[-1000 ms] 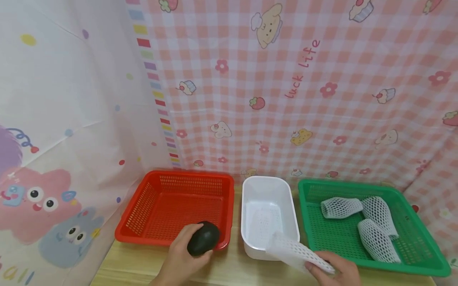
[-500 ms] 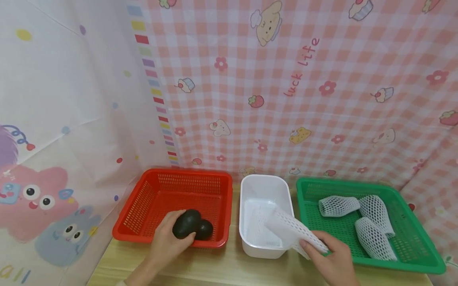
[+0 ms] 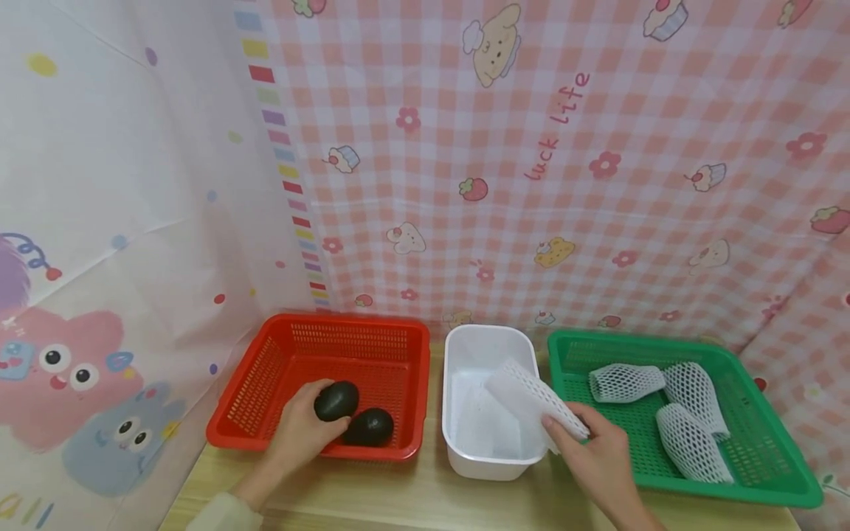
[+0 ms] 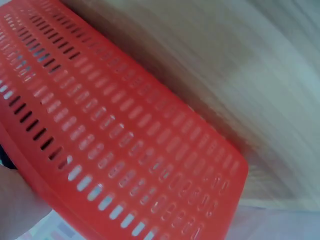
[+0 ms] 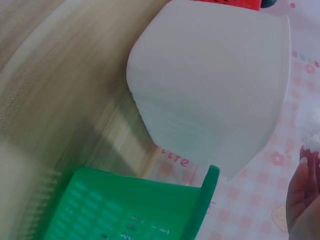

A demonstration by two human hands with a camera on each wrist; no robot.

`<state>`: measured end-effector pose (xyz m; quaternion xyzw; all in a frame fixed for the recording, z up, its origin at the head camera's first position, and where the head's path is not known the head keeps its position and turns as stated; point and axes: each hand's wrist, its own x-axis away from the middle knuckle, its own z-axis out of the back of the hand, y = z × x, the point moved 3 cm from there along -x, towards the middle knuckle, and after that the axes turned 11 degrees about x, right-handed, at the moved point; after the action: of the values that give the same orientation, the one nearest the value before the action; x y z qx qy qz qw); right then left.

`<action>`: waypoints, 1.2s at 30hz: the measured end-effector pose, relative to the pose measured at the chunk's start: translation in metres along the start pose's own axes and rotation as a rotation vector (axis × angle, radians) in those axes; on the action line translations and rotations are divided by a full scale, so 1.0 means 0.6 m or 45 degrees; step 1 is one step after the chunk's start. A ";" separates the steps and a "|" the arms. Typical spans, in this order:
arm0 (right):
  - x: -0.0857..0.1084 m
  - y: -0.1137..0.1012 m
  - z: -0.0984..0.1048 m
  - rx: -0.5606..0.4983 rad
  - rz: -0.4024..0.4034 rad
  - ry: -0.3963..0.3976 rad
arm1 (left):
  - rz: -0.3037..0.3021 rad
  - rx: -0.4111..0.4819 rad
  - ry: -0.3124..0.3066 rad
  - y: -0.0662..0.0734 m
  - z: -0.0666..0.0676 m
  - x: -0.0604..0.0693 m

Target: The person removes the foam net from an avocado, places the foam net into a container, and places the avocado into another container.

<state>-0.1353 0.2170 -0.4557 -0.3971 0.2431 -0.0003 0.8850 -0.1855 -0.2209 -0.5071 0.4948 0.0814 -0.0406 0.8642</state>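
Curled round a dark avocado (image 3: 336,400), my left hand (image 3: 302,420) is at the front of the red basket (image 3: 425,383). Another avocado (image 3: 369,427) lies just right of it, against the basket's front right corner. In the left wrist view, the basket wall hides most of this hand (image 4: 17,202). My right hand (image 3: 598,446) pinches a white foam net sleeve (image 3: 527,394) by its near end. The sleeve's far end hangs over the white tub (image 3: 454,442). At the right edge of the right wrist view, part of that hand (image 5: 302,205) shows below the sleeve (image 5: 311,137).
A green basket (image 3: 783,435) stands on the right, holding several foam net sleeves (image 3: 693,446). The white tub sits between both baskets on a wooden table (image 3: 372,494). Behind them hangs a pink checked cloth (image 3: 438,155), with a white printed sheet (image 3: 166,258) to the left.
My left hand has moved left and farther into the red basket with its avocado, and the second avocado has come into sight. My right hand has shifted slightly left and up with the sleeve.
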 end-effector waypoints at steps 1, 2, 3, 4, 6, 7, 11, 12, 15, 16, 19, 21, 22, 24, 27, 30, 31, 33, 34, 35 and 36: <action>-0.002 -0.001 -0.002 0.005 -0.006 0.008 | 0.005 -0.015 -0.011 -0.001 0.001 -0.003; -0.005 0.000 -0.004 0.006 -0.004 0.020 | 0.007 -0.032 -0.022 -0.003 0.001 -0.006; -0.007 -0.001 -0.007 0.011 0.006 0.037 | 0.010 -0.049 -0.033 -0.004 0.001 -0.009; -0.009 -0.001 -0.009 0.012 0.016 0.050 | 0.012 -0.066 -0.043 -0.006 0.001 -0.012; -0.014 -0.001 -0.014 0.028 0.024 0.063 | 0.008 -0.098 -0.058 -0.008 0.002 -0.018; -0.015 -0.002 -0.017 0.030 0.028 0.065 | 0.008 -0.109 -0.066 -0.009 0.003 -0.020; -0.022 -0.005 -0.028 0.036 0.011 0.035 | 0.014 -0.139 -0.104 -0.014 0.006 -0.027; -0.023 -0.007 -0.031 0.034 0.010 0.031 | 0.019 -0.144 -0.118 -0.015 0.006 -0.028; -0.027 -0.009 -0.039 0.043 -0.004 0.020 | 0.038 -0.166 -0.167 -0.019 0.004 -0.033; -0.028 -0.009 -0.042 0.050 -0.006 0.019 | 0.045 -0.175 -0.184 -0.021 0.003 -0.035; -0.033 -0.012 -0.050 0.091 -0.008 0.026 | 0.063 -0.195 -0.229 -0.026 0.000 -0.040; -0.036 -0.013 -0.056 0.117 -0.011 0.026 | 0.084 -0.199 -0.252 -0.030 -0.002 -0.044; -0.038 -0.014 -0.058 0.133 -0.017 0.024 | 0.091 -0.203 -0.263 -0.031 -0.002 -0.046; -0.040 -0.015 -0.064 0.153 -0.032 0.013 | 0.113 -0.202 -0.282 -0.033 -0.003 -0.049; -0.044 -0.018 -0.071 0.182 -0.055 -0.011 | 0.145 -0.211 -0.313 -0.035 -0.003 -0.052; -0.047 -0.021 -0.078 0.207 -0.075 -0.027 | 0.165 -0.228 -0.335 -0.037 -0.004 -0.057; -0.049 -0.022 -0.080 0.216 -0.082 -0.034 | 0.168 -0.236 -0.338 -0.037 -0.004 -0.059; -0.051 -0.024 -0.085 0.229 -0.105 -0.056 | 0.169 -0.251 -0.347 -0.037 -0.004 -0.062; -0.052 -0.025 -0.088 0.233 -0.118 -0.070 | 0.174 -0.258 -0.349 -0.037 -0.005 -0.063; -0.053 -0.026 -0.091 0.242 -0.130 -0.083 | 0.180 -0.266 -0.353 -0.038 -0.005 -0.065; -0.054 -0.027 -0.094 0.249 -0.141 -0.095 | 0.183 -0.271 -0.358 -0.038 -0.006 -0.065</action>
<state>-0.1853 0.1727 -0.4624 -0.3214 0.1867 -0.0582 0.9265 -0.2280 -0.2299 -0.5214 0.3945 -0.0719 -0.0388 0.9152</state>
